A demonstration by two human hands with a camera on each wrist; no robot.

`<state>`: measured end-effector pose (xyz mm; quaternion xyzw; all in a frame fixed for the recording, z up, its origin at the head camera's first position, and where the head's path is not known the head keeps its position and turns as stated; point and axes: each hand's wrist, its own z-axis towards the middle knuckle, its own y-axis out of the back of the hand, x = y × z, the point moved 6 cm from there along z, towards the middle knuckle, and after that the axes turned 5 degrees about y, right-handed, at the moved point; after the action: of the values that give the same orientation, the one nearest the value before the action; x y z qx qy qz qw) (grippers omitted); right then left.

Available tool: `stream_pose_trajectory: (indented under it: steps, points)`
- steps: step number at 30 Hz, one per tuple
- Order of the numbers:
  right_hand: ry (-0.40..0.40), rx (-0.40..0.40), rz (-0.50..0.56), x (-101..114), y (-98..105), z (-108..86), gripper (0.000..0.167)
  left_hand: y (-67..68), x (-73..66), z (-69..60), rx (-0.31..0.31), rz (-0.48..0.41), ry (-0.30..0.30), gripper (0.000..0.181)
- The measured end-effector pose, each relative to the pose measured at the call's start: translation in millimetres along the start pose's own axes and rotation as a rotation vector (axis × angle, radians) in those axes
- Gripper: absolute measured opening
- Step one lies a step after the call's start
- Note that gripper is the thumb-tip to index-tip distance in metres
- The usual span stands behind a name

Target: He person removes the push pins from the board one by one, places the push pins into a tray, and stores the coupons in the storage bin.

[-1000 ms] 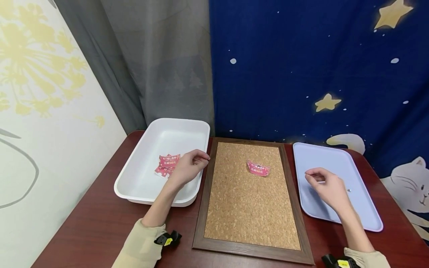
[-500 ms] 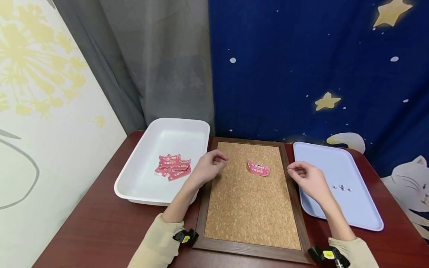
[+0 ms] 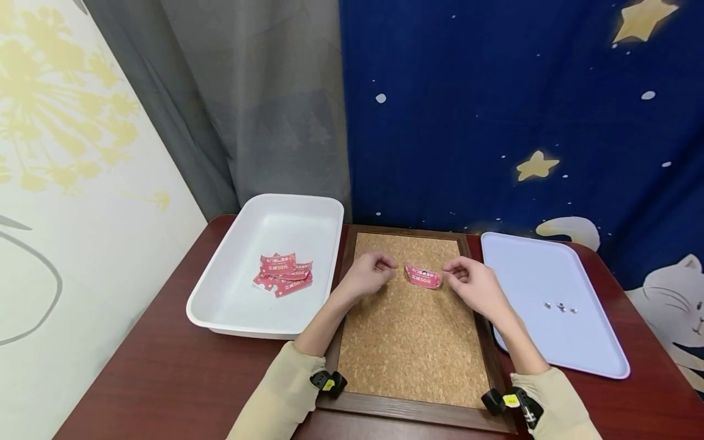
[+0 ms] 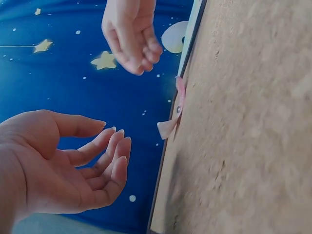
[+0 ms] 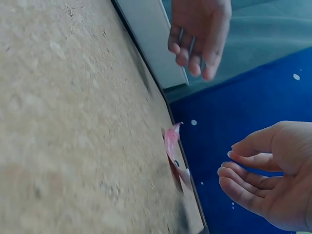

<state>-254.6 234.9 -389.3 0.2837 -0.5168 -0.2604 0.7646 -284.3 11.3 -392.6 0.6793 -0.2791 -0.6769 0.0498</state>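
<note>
A pink paper coupon [image 3: 423,280] lies on the cork board [image 3: 412,342], its ends curling up off the cork. A small dark round spot, like a pin head, shows near its upper edge. To the left of the coupon hovers my left hand [image 3: 368,275], fingers loosely bent and holding nothing. My right hand [image 3: 477,288] hovers at the coupon's right end, also holding nothing visible; its thumb and index tips nearly meet in the right wrist view. Both wrist views show the hands [image 4: 73,165] apart from the coupon [image 5: 173,146].
On the left stands a white tub [image 3: 220,305] with several pink coupons [image 3: 283,275] in a loose pile. A pale blue tray [image 3: 583,348] at the right holds several small metal pins [image 3: 561,307]. The board's brown frame [image 3: 418,412] lies between them on a dark red table [image 3: 143,373].
My left hand has moved right from over the tub's edge onto the board. My right hand has moved left from over the tray to the coupon. The coupon on the board stays put.
</note>
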Motion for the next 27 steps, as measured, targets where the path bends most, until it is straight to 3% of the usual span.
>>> stream_pose_trajectory:
  steps: [4,12,16,21,27]
  points:
    - [0.022,0.030,0.001,2.6,-9.4,8.2,0.010,-10.5,0.7,7.6,-0.002,0.017,0.044,0.011]
    - [0.036,0.103,-0.019,-1.7,-26.1,24.1,0.008,-27.3,8.1,20.4,0.015,-0.031,0.156,0.008]
    - [0.036,0.128,-0.031,-7.6,-33.2,29.3,0.008,-34.1,13.3,29.3,0.021,-0.022,0.181,0.024]
    - [0.043,0.139,-0.038,-16.0,-40.3,34.2,0.009,-39.9,19.2,39.7,0.038,-0.009,0.254,0.040]
    - [0.058,0.138,-0.052,-19.7,-46.5,38.2,0.008,-45.6,20.9,48.1,0.059,-0.046,0.277,0.026]
